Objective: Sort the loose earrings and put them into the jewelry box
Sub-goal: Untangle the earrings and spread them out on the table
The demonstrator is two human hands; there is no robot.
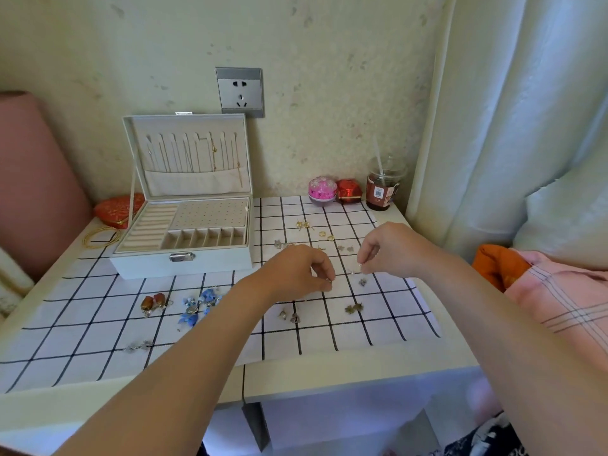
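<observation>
Both hands pinch small pieces: the left hand (297,269) holds a tiny earring (329,282) at its fingertips, the right hand (388,250) another (too small to identify). The open jewelry box (184,255) sits at ten o'clock. Such slight pinches could slip, dropping a stud among the scattered earrings (353,308).

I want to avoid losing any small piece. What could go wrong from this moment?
1. Both the left hand and the right hand pinch tiny earrings above the checked cloth; a slip could drop one, and it may be hard to find on the pattern.
2. The left forearm passes close to the blue earrings and may sweep them away.
3. The jewelry box sits far left, so carrying means crossing other loose pieces.
</observation>
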